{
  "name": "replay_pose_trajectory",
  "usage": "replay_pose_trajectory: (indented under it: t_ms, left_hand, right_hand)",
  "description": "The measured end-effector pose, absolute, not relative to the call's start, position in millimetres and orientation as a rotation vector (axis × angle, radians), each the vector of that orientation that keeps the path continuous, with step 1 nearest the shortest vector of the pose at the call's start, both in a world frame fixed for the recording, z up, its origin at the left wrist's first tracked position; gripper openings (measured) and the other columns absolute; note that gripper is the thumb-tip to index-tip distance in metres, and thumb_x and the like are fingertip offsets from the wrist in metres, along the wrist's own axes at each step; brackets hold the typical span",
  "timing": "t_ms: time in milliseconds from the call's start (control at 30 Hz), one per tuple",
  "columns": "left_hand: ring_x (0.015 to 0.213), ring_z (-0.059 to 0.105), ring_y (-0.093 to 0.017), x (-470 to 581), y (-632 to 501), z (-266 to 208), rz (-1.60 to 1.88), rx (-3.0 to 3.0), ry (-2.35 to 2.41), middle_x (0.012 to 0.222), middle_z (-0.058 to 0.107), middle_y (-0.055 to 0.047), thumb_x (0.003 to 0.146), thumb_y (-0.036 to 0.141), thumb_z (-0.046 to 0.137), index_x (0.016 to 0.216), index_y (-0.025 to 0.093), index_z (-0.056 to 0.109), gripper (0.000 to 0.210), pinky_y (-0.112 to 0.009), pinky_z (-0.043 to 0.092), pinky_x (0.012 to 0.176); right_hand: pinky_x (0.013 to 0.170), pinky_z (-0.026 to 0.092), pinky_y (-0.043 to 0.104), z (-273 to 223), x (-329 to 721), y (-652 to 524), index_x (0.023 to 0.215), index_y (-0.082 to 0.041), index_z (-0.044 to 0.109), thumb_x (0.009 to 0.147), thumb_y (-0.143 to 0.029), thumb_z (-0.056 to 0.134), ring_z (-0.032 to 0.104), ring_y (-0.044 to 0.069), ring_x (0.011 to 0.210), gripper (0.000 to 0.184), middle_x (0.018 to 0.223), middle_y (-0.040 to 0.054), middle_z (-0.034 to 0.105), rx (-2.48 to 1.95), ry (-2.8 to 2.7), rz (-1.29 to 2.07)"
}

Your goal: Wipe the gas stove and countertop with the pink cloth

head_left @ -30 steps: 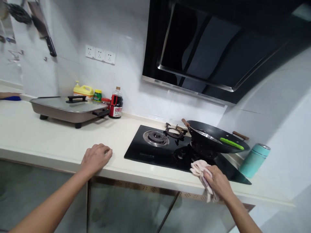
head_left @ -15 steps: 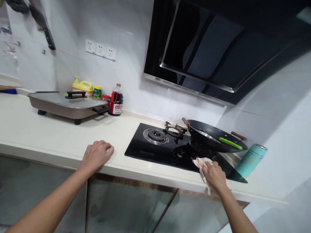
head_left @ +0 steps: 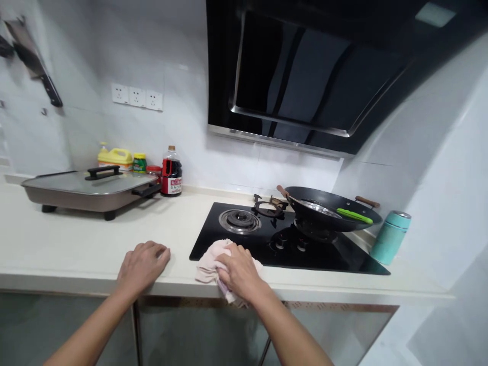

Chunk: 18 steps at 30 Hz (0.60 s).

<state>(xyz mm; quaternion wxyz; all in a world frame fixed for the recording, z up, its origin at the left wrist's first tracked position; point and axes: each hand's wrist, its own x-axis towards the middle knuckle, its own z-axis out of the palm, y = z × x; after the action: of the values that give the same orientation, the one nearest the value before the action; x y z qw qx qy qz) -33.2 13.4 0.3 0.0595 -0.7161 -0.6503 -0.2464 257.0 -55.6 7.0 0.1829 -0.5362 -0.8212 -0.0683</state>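
My right hand [head_left: 241,272] grips a pale pink cloth [head_left: 213,262] and presses it on the front left edge of the black gas hob [head_left: 251,256]. Part of the cloth hangs over the counter's front edge. On the white counter [head_left: 80,244], left of the hob, rests my left hand [head_left: 143,267], its fingers curled in loosely and nothing visible in them. A round burner [head_left: 240,222] lies uncovered at the hob's left, with a loose pan support [head_left: 269,207] behind it. Over the right burner sits a black wok [head_left: 320,216] with a green-handled utensil [head_left: 354,216] in it.
An electric pan with a glass lid [head_left: 76,198] stands at left. Behind it are a yellow jug [head_left: 116,157], a green jar [head_left: 139,162] and a soy sauce bottle [head_left: 171,175]. A turquoise flask [head_left: 391,238] stands right of the hob. A range hood [head_left: 290,76] overhangs it.
My right hand has slid the cloth leftward along the hob's front edge, from below the wok to the left front corner. My left hand stays on the counter. The view has shifted slightly.
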Motion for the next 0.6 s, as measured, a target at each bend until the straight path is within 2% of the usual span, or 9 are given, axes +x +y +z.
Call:
replay_pose_trajectory:
  t_ms: [167, 300, 433, 600]
  left_hand:
    - [0.119, 0.063, -0.036, -37.8, 18.8, -2.5, -0.73, -2.18, -1.969, 0.121, 0.075, -0.011, 0.093, 0.046, 0.041, 0.1, 0.024, 0.081, 0.046, -0.046, 0.048, 0.095]
    - [0.117, 0.063, -0.035, -36.5, 18.3, -5.2, -0.668, -2.184, -1.938, 0.121, 0.076, -0.011, 0.096, 0.045, 0.039, 0.099, 0.025, 0.08, 0.046, -0.047, 0.046, 0.092]
    - [0.114, 0.063, -0.034, -34.1, 15.0, -4.3, -0.635, -2.164, -1.919, 0.119, 0.076, -0.01, 0.097, 0.045, 0.037, 0.097, 0.025, 0.079, 0.046, -0.046, 0.045, 0.089]
    - [0.11, 0.065, -0.032, -36.3, 16.5, -5.2, -0.644, -2.19, -1.903, 0.116, 0.076, -0.008, 0.096, 0.046, 0.038, 0.096, 0.026, 0.079, 0.045, -0.044, 0.047, 0.088]
  right_hand:
    - [0.093, 0.034, 0.037, 11.0, 334.6, -70.0, 0.116, -0.032, 0.07, 0.094, -0.027, 0.064, 0.049, 0.023, 0.111, 0.024, 0.132, 0.0039, 0.059, -1.59, -2.31, -0.132]
    - [0.093, 0.036, 0.035, 3.5, 439.6, -99.2, 0.116, -0.03, 0.073, 0.091, -0.022, 0.059, 0.053, 0.024, 0.114, 0.03, 0.133, 0.0055, 0.06, -1.877, -2.111, -0.172]
    - [0.085, 0.041, 0.034, -7.5, 540.8, -112.8, 0.124, -0.03, 0.072, 0.097, -0.03, 0.049, 0.059, 0.025, 0.108, 0.035, 0.131, 0.0092, 0.06, -2.239, -1.784, -0.336]
    - [0.085, 0.045, 0.035, -7.1, 595.9, -78.1, 0.13, -0.027, 0.07, 0.099, -0.037, 0.046, 0.064, 0.024, 0.096, 0.041, 0.116, 0.0109, 0.062, -2.375, -1.599, -0.284]
